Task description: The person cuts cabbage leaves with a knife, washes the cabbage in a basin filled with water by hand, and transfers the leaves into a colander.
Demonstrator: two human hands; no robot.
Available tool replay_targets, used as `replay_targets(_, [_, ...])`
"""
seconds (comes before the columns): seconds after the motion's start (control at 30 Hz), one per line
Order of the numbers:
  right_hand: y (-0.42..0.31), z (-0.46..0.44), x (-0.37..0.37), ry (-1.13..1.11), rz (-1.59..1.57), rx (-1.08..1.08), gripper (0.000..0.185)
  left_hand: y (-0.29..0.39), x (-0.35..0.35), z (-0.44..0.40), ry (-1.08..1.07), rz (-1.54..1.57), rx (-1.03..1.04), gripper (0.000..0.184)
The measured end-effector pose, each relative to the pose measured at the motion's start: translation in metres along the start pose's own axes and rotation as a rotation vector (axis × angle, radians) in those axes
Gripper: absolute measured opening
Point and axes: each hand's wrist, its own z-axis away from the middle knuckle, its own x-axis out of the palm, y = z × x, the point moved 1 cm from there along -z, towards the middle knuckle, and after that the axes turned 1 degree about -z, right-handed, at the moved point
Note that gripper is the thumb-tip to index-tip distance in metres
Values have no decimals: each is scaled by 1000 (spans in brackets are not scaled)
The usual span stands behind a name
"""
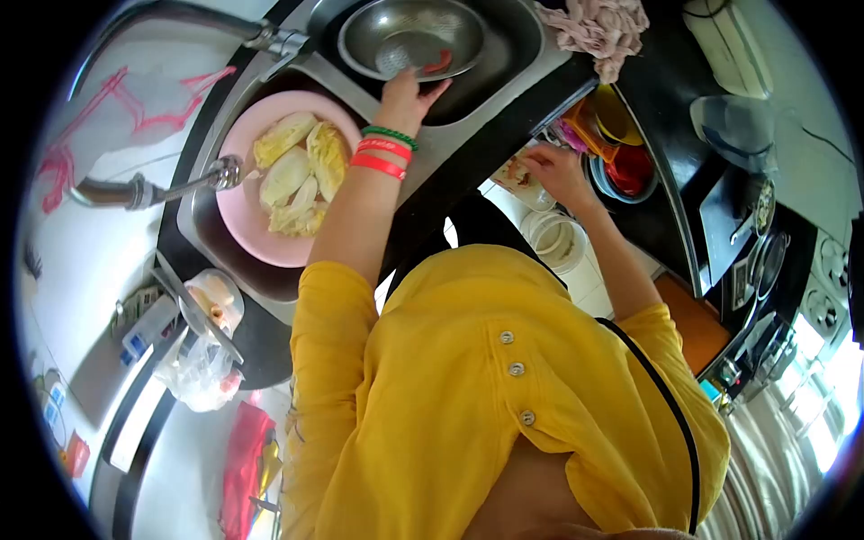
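My left hand [409,101], with green and red bands at the wrist, is at the near rim of a metal bowl [412,38] over the sink. Its fingertips are on the rim and its thumb points right. A small red piece [439,61] lies in the bowl. My right hand [554,171] has its fingers bent together by a clear plastic container or bag [526,187] with reddish bits, beside the cabinet edge. What those fingers hold, if anything, is too small to tell. Left of my left forearm, a pink basin [236,193] holds pale yellow-green cabbage pieces [286,175].
A faucet [148,192] reaches over the basin. Below my right hand stands a white bucket [553,241]. Colored bowls [630,171] sit in the opening at right. A crumpled cloth [598,31] lies beside the sink, and a plastic bag [200,373] is at left.
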Motion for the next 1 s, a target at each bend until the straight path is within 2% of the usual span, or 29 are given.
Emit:
replay_targets(0.03, [24,6,8,-18,-5,-10,12,-5,-3,-3,-28,38,9,30])
replay_targets(0.1, [85,20,31,45,313,-76,9,-8,1,8,-39,46,67,42])
replay_targets(0.17, [125,33,46,50,358,-55,9,0,8,27,67,7,27,44])
replay_targets(0.2, [139,36,48,65,419,16,10,8,9,44,68,11,38,44])
replay_targets(0.27, [157,43,40,89,521,250,14,20,-3,95,-43,-385,87,39])
replay_targets(0.33, [160,43,25,68,572,507,20,38,-34,140,-249,-697,430,35])
replay_targets(0.4, [139,41,14,-1,656,562,29,62,-82,151,-34,-1486,947,26])
replay_targets(0.43, [127,41,11,14,665,578,29,76,-112,140,-31,-1525,1102,25])
replay_targets(0.47, [112,39,8,185,722,228,25,90,-137,129,-27,-1547,1256,26])
replay_targets(0.5, [92,38,6,336,769,-134,21,104,-148,127,122,-1600,1011,25])
replay_targets(0.53, [63,32,5,384,583,-97,16,118,-143,133,286,-1949,1122,23])
replay_targets(0.57, [28,18,2,432,395,-70,13,133,-153,119,217,-1971,1275,29])
replay_targets(0.63, [-28,-15,-3,374,189,-178,14,152,-162,100,101,-2109,1590,37])
replay_targets(0.67, [-47,-34,0,341,173,-263,14,158,-174,92,104,-2102,1586,37])
replay_targets(0.73, [-66,-85,11,245,193,-396,15,157,-206,69,109,-2200,1211,43])
replay_targets(0.77, [-70,-111,20,182,226,-437,16,150,-223,63,116,-2195,1214,43])
replay_targets(0.83, [-65,-161,39,147,474,-569,20,137,-252,49,437,-2137,1008,51])
replay_targets(0.87, [-61,-188,49,36,620,-454,22,129,-256,52,442,-2135,1012,51])
replay_targets(0.9, [-57,-211,59,-75,760,-331,23,119,-262,62,528,-2137,820,51])
replay_targets(0.93, [-54,-226,64,-73,755,-329,23,110,-267,71,607,-2130,625,50])
replay_targets(0.97, [-49,-238,70,-140,805,-229,24,100,-268,78,605,-2138,623,50])
replay_targets(1.0, [-45,-246,75,-207,853,-126,26,90,-268,82,611,-2144,752,51])
